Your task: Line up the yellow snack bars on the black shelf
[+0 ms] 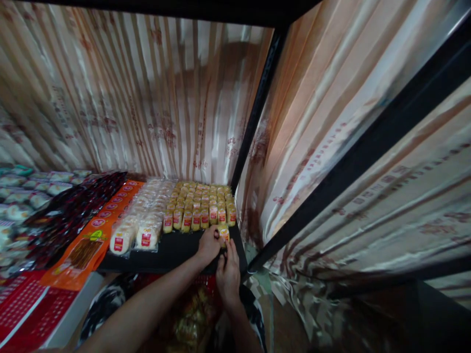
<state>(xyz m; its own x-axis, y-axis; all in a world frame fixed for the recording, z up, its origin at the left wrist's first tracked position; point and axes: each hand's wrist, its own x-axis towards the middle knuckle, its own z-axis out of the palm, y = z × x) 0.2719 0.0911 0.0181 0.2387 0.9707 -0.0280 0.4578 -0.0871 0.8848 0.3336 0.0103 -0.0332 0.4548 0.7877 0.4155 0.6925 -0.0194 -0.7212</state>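
Between my hands, at the front right of the black shelf, is a small yellow-wrapped snack pack with a pale label. The closed fingers of my left hand grip its left side. Fingers of my right hand lie along its right and lower side, the thumb apart and lower down. Just behind stand rows of matching yellow snack packs, with red labels facing me. The underside of the held pack is hidden by my fingers.
To the left are white round snack packs, a long orange packet, dark red packets and white packets. A red basket sits lower left. Yellow packs lie below the shelf. Black posts and printed curtains enclose the area.
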